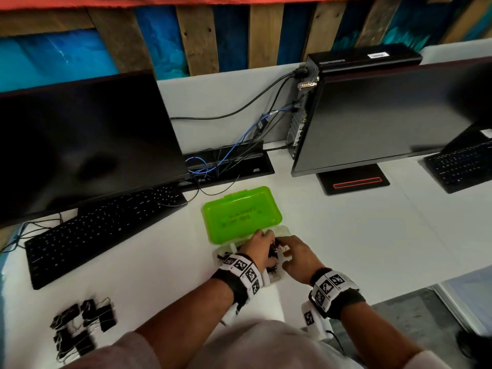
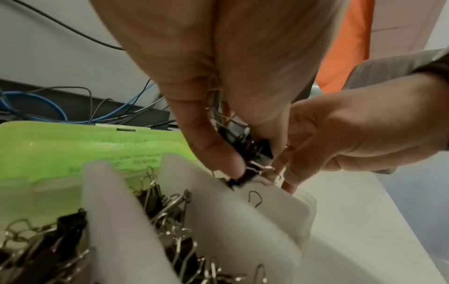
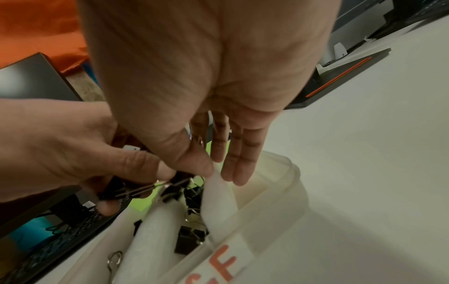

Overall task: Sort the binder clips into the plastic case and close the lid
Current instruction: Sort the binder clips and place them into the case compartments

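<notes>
The plastic case (image 1: 283, 231) lies open on the white desk with its green lid (image 1: 241, 213) folded back. White foam dividers (image 2: 116, 221) split it into compartments that hold black binder clips (image 2: 170, 217). My left hand (image 2: 252, 167) hangs over the case's right end and grips a bunch of black clips (image 2: 255, 149) between thumb and fingers. My right hand (image 3: 216, 171) is right beside it, its thumb and straight fingers pinching the top edge of the right foam divider (image 3: 218, 194). A pile of loose clips (image 1: 82, 324) lies at the desk's near left.
A black keyboard (image 1: 101, 230) and monitor (image 1: 80, 145) stand left of the case. A second monitor (image 1: 386, 115) with its base sits to the right. Cables (image 1: 213, 161) run behind the lid. The desk edge falls away at the near right.
</notes>
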